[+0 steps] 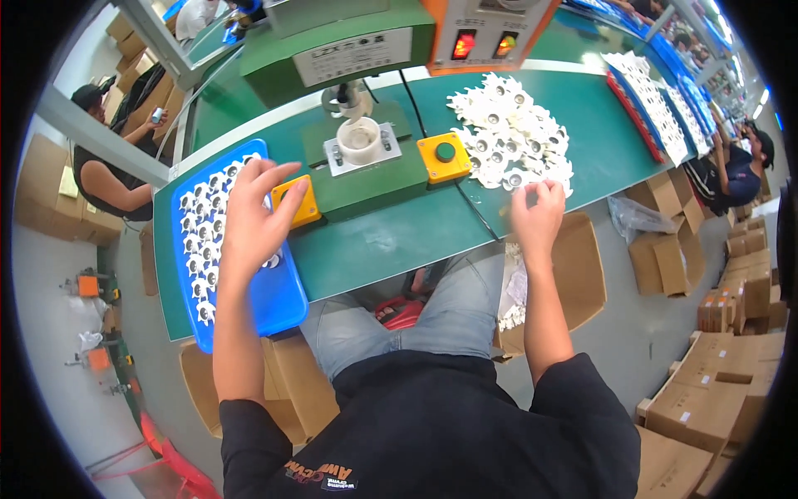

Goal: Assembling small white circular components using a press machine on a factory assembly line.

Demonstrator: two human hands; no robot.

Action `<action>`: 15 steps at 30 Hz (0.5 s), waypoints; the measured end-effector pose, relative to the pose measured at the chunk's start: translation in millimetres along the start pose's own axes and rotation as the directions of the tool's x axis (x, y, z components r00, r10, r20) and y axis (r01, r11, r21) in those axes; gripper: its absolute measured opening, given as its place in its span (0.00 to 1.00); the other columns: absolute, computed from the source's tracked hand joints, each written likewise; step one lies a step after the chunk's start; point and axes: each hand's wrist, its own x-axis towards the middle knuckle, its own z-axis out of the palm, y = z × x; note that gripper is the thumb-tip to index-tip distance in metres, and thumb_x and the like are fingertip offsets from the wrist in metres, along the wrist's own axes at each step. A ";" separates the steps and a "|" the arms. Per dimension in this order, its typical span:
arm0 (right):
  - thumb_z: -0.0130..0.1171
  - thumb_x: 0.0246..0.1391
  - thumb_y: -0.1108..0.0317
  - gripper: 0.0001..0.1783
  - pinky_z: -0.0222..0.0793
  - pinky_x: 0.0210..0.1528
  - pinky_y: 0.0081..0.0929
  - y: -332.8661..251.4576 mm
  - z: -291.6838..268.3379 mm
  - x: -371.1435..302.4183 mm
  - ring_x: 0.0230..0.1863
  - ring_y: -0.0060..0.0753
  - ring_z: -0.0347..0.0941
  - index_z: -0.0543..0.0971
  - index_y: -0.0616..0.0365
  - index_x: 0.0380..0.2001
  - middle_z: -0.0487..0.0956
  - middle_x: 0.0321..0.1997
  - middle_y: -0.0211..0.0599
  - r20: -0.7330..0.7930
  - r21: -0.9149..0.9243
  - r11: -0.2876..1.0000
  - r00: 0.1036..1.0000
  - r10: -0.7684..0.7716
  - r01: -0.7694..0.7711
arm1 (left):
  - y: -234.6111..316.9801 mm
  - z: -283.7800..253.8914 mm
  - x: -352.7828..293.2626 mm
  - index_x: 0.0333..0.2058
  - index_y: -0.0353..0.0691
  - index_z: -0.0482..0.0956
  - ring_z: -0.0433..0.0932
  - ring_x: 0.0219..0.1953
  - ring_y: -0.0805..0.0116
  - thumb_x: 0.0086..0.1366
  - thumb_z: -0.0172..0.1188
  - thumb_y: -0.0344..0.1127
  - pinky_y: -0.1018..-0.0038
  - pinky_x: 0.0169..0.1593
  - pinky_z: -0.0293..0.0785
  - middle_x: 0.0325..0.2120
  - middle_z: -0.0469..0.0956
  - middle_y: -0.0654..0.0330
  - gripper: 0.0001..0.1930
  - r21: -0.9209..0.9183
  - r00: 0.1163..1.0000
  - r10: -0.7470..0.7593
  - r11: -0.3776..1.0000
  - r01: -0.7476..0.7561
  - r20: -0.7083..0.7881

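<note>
My left hand [259, 218] is over the inner edge of a blue tray [278, 312], its fingers spread and nothing visible in them. Beside its thumb is a yellow button box [301, 202], whose top it partly hides. Rows of small white plastic parts [199, 241] with dark round centres lie in the tray. My right hand [538, 218] is closed in a pinch at the near edge of a heap of similar white parts [507, 133]. What its fingertips hold, if anything, cannot be made out. Between my hands stands a green press [357, 187] with a white round holder [359, 141].
A second yellow box [445, 156] with a green button sits right of the press. Stacked trays of white parts [644, 104] stand at the far right of the green table [391, 249]. Open cardboard boxes [582, 266] are below its front edge. Other people sit farther off.
</note>
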 end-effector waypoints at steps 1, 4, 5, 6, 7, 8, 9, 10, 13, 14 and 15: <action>0.68 0.54 0.67 0.08 0.68 0.52 0.44 -3.3 -0.5 0.6 0.50 0.50 0.73 0.80 0.58 0.30 0.76 0.44 0.43 -0.006 0.046 0.999 1.000 0.007 -0.007 | 1.8 2.5 7.3 0.47 0.34 0.86 0.78 0.40 0.55 0.66 0.69 0.39 0.64 0.46 0.75 0.35 0.76 0.52 0.16 -0.036 1.000 -0.001 0.999 0.001 0.007; 0.66 0.52 0.71 0.06 0.70 0.51 0.42 -21.1 -9.3 7.6 0.49 0.49 0.72 0.78 0.60 0.28 0.74 0.43 0.44 -0.011 0.151 0.989 1.000 -0.009 0.011 | 9.9 6.4 33.8 0.50 0.34 0.83 0.76 0.41 0.63 0.64 0.71 0.40 0.70 0.46 0.73 0.37 0.77 0.56 0.20 -0.008 1.000 0.005 1.000 -0.004 0.003; 0.65 0.51 0.72 0.06 0.70 0.51 0.41 -26.1 -12.5 9.7 0.49 0.48 0.72 0.77 0.61 0.28 0.74 0.43 0.44 -0.019 0.213 0.977 1.000 -0.003 0.007 | 16.2 10.9 42.4 0.52 0.34 0.83 0.77 0.42 0.63 0.63 0.72 0.42 0.69 0.48 0.73 0.39 0.79 0.56 0.23 -0.047 0.998 0.031 0.998 -0.034 -0.061; 0.65 0.51 0.73 0.06 0.70 0.51 0.40 -30.7 -15.0 11.6 0.49 0.48 0.72 0.77 0.61 0.28 0.73 0.42 0.44 -0.026 0.274 0.962 1.000 0.003 0.004 | 22.8 16.6 51.1 0.54 0.35 0.82 0.78 0.44 0.62 0.62 0.73 0.44 0.69 0.49 0.73 0.41 0.80 0.56 0.26 -0.083 0.990 0.056 0.994 -0.066 -0.127; 0.65 0.51 0.74 0.06 0.70 0.50 0.38 -35.1 -17.0 13.7 0.48 0.47 0.72 0.76 0.61 0.28 0.73 0.43 0.43 -0.041 0.286 0.958 0.999 -0.022 0.033 | 25.0 23.6 60.8 0.57 0.36 0.80 0.79 0.48 0.61 0.59 0.75 0.48 0.66 0.52 0.74 0.47 0.82 0.54 0.31 -0.093 0.988 0.028 0.995 -0.042 -0.149; 0.65 0.51 0.74 0.06 0.70 0.50 0.38 -39.1 -16.2 16.2 0.48 0.47 0.72 0.76 0.61 0.28 0.73 0.43 0.43 -0.035 0.289 0.956 0.999 -0.031 0.040 | 29.3 27.7 68.7 0.57 0.36 0.80 0.79 0.48 0.61 0.59 0.75 0.48 0.66 0.52 0.74 0.47 0.82 0.54 0.31 -0.091 0.988 0.019 0.995 -0.034 -0.156; 0.65 0.51 0.74 0.06 0.71 0.50 0.39 -43.6 -14.6 18.9 0.48 0.47 0.72 0.76 0.61 0.29 0.73 0.43 0.44 -0.010 0.347 0.937 0.999 -0.045 0.046 | 34.2 30.1 75.5 0.56 0.36 0.81 0.79 0.49 0.60 0.58 0.76 0.49 0.66 0.53 0.74 0.48 0.83 0.53 0.32 -0.149 0.992 0.029 0.988 -0.047 -0.121; 0.66 0.51 0.74 0.07 0.71 0.50 0.39 -49.7 -12.1 21.7 0.47 0.47 0.72 0.76 0.61 0.29 0.73 0.43 0.44 0.016 0.408 0.912 0.998 -0.060 0.048 | 37.6 31.6 80.1 0.55 0.35 0.81 0.80 0.50 0.59 0.58 0.76 0.49 0.66 0.54 0.74 0.49 0.83 0.52 0.32 -0.203 0.996 0.040 0.978 -0.056 -0.086; 0.67 0.51 0.74 0.07 0.71 0.50 0.39 -84.8 -12.7 35.3 0.46 0.47 0.73 0.77 0.61 0.29 0.74 0.43 0.44 0.033 0.450 0.885 0.988 -0.150 0.119 | 30.4 36.0 89.4 0.51 0.37 0.82 0.81 0.45 0.50 0.54 0.79 0.47 0.62 0.53 0.77 0.42 0.83 0.51 0.30 -0.110 0.999 0.020 0.994 -0.025 -0.046; 0.67 0.52 0.73 0.07 0.71 0.50 0.38 -92.3 -8.3 41.4 0.45 0.48 0.74 0.78 0.62 0.29 0.74 0.42 0.45 0.017 0.458 0.872 0.979 -0.205 0.175 | 27.0 36.2 89.5 0.50 0.36 0.82 0.80 0.47 0.49 0.52 0.80 0.46 0.62 0.54 0.77 0.42 0.83 0.52 0.30 -0.083 0.999 0.039 0.996 -0.040 -0.014; 0.67 0.53 0.72 0.07 0.71 0.51 0.37 -104.0 -4.3 47.8 0.47 0.45 0.74 0.78 0.62 0.31 0.75 0.44 0.44 0.022 0.483 0.855 0.973 -0.231 0.192 | 25.9 34.7 86.3 0.50 0.36 0.82 0.80 0.47 0.49 0.52 0.80 0.46 0.62 0.54 0.77 0.42 0.83 0.52 0.30 -0.078 0.999 0.036 0.996 -0.037 -0.016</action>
